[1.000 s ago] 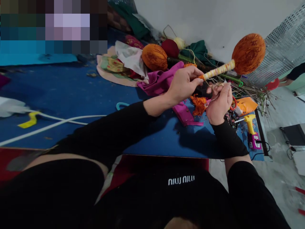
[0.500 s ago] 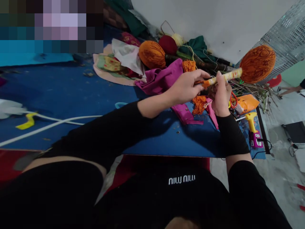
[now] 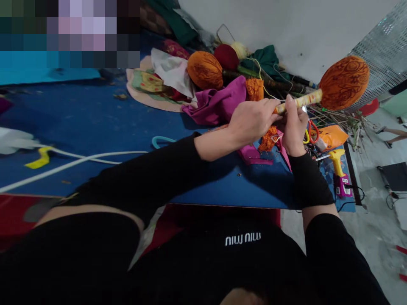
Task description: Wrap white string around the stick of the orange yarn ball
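A stick with a large orange cloth-covered round head [image 3: 345,82] is held up over the right part of the table. Its handle [image 3: 308,100] is wrapped in pale yellow patterned cloth. Near the handle's lower end my right hand [image 3: 294,131] grips it, thumb laid along the top. My left hand [image 3: 254,120] is closed at the very end of the handle, covering it; the fingertips are partly hidden. Under the hands lie a crumpled orange cloth scrap [image 3: 269,139] and magenta cloth strips [image 3: 254,156].
A second orange-headed stick [image 3: 205,70], magenta cloth [image 3: 219,99] and a dark red ball [image 3: 226,57] lie behind. Scissors [image 3: 313,131], an orange packet [image 3: 332,137] and a yellow glue gun [image 3: 337,163] are at right. White cables [image 3: 79,161] cross the blue table [image 3: 95,114].
My left hand's fingers have closed over the handle end, where an orange tip showed between them before. My right hand and the stick stay nearly in place; the view shifts slightly.
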Demonstrator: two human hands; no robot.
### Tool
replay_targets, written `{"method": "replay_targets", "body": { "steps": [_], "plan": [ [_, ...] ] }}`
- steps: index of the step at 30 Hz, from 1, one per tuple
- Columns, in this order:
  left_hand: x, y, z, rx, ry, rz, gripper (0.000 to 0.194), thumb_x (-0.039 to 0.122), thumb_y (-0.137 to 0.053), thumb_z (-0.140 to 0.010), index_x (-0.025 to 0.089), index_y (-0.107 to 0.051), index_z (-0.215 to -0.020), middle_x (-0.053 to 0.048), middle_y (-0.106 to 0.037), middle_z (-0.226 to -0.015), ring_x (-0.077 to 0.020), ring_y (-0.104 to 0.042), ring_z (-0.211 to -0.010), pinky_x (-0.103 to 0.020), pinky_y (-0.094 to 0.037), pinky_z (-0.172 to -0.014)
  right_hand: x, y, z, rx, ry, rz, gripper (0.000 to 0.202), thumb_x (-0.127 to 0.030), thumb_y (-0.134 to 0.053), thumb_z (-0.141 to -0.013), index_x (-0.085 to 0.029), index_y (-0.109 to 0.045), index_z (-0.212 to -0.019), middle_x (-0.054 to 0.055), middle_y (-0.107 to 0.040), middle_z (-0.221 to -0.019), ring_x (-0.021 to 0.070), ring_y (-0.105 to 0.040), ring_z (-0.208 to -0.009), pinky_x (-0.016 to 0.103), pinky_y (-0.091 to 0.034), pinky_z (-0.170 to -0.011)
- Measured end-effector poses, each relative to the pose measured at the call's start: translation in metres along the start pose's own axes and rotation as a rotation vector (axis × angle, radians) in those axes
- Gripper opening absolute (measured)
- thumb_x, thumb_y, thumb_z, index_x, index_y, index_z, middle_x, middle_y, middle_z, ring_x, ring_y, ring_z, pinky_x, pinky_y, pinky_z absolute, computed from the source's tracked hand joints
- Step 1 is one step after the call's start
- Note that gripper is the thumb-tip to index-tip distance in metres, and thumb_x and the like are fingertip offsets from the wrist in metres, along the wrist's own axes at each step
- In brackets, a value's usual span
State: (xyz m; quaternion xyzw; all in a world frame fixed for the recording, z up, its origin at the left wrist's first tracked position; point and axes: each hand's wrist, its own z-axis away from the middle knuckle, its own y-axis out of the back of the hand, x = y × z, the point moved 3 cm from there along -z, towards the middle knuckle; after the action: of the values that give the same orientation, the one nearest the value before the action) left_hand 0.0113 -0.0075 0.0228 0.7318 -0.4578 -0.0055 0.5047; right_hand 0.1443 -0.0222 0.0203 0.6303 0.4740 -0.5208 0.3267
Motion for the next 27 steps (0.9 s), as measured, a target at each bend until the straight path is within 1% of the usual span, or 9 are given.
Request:
{"method": "replay_targets", "body": {
  "steps": [3, 6, 8, 11, 13, 15, 18, 21, 27],
  "plan": [
    [-0.004, 0.002, -0.003, -0.057, 0.026, 0.038, 0.029, 0.026, -0.05, -0.107, 0.017, -0.076, -0.116, -0.011, -0.081, -0.105, -0.0265, -0.074, -0.09, -0.034, -0.049, -0.072, 0.004, 0.004, -0.002, -0.008, -0.009, 0.076, 0.058, -0.07, -0.065, -0.1, -0.025, -0.044, -0.07, -0.007, -0.039, -0.06, 0.0099, -0.052, -0.055, 0.023, -0.046, -0.049],
    [-0.008, 0.011, -0.009, -0.136, 0.06, 0.189, 0.023, 0.021, -0.052, -0.102, 0.017, -0.073, -0.093, -0.006, -0.073, -0.082, -0.0205, -0.065, -0.074, -0.032, -0.041, -0.066, 0.009, 0.006, -0.005, -0.038, 0.004, 0.108, 0.057, -0.074, -0.057, -0.103, -0.025, -0.046, -0.075, -0.004, -0.043, -0.065, 0.0141, -0.063, -0.064, 0.027, -0.054, -0.054],
    [-0.01, 0.017, -0.011, -0.2, 0.106, 0.326, 0.024, 0.019, -0.055, -0.099, 0.018, -0.067, -0.079, -0.002, -0.064, -0.07, -0.0173, -0.058, -0.066, -0.031, -0.039, -0.064, 0.01, 0.007, -0.006, -0.055, 0.039, 0.121, 0.061, -0.077, -0.056, -0.102, -0.025, -0.043, -0.072, -0.005, -0.039, -0.063, 0.0126, -0.057, -0.059, 0.027, -0.051, -0.051],
    [-0.009, 0.023, -0.014, -0.244, 0.182, 0.474, 0.03, 0.016, -0.06, -0.095, 0.02, -0.057, -0.066, 0.001, -0.055, -0.06, -0.0144, -0.052, -0.061, -0.03, -0.038, -0.062, 0.009, 0.005, -0.007, -0.083, 0.097, 0.141, 0.07, -0.083, -0.053, -0.101, -0.026, -0.032, -0.065, -0.007, -0.026, -0.057, 0.0083, -0.038, -0.047, 0.026, -0.038, -0.045],
    [-0.008, 0.025, -0.014, -0.265, 0.202, 0.547, 0.031, 0.013, -0.06, -0.095, 0.02, -0.056, -0.065, 0.0, -0.057, -0.061, -0.0135, -0.054, -0.061, -0.029, -0.041, -0.063, 0.007, 0.005, -0.007, -0.095, 0.119, 0.146, 0.073, -0.085, -0.052, -0.099, -0.026, -0.028, -0.063, -0.007, -0.021, -0.055, 0.0074, -0.029, -0.044, 0.026, -0.031, -0.042],
    [-0.007, 0.025, -0.014, -0.309, 0.214, 0.628, 0.029, 0.011, -0.057, -0.097, 0.018, -0.062, -0.069, -0.001, -0.062, -0.064, -0.0134, -0.058, -0.062, -0.029, -0.046, -0.064, 0.006, 0.006, -0.007, -0.087, 0.121, 0.145, 0.074, -0.085, -0.053, -0.099, -0.027, -0.029, -0.062, -0.007, -0.022, -0.054, 0.0072, -0.027, -0.043, 0.026, -0.027, -0.041],
    [-0.011, 0.025, -0.013, -0.36, 0.246, 0.726, 0.023, 0.014, -0.061, -0.098, 0.016, -0.074, -0.079, -0.004, -0.067, -0.068, -0.0134, -0.06, -0.06, -0.03, -0.048, -0.063, 0.006, 0.007, -0.007, -0.079, 0.102, 0.141, 0.071, -0.082, -0.055, -0.1, -0.026, -0.033, -0.062, -0.007, -0.027, -0.053, 0.0078, -0.032, -0.043, 0.026, -0.034, -0.042],
    [-0.019, 0.022, -0.014, -0.356, 0.301, 0.746, 0.017, 0.018, -0.069, -0.097, 0.014, -0.078, -0.085, -0.006, -0.068, -0.072, -0.0123, -0.058, -0.058, -0.03, -0.047, -0.061, 0.009, 0.007, -0.008, -0.083, 0.088, 0.134, 0.07, -0.081, -0.057, -0.1, -0.026, -0.036, -0.063, -0.007, -0.03, -0.053, 0.0082, -0.034, -0.044, 0.027, -0.042, -0.044],
    [-0.026, 0.016, -0.015, -0.332, 0.357, 0.823, 0.024, 0.022, -0.063, -0.102, 0.015, -0.078, -0.085, -0.005, -0.067, -0.077, -0.0129, -0.063, -0.065, -0.029, -0.049, -0.065, 0.02, 0.008, -0.014, -0.161, 0.136, 0.108, 0.061, -0.082, -0.055, -0.1, -0.026, -0.05, -0.077, -0.002, -0.045, -0.066, 0.0179, -0.065, -0.065, 0.034, -0.059, -0.055]
  ]
}}
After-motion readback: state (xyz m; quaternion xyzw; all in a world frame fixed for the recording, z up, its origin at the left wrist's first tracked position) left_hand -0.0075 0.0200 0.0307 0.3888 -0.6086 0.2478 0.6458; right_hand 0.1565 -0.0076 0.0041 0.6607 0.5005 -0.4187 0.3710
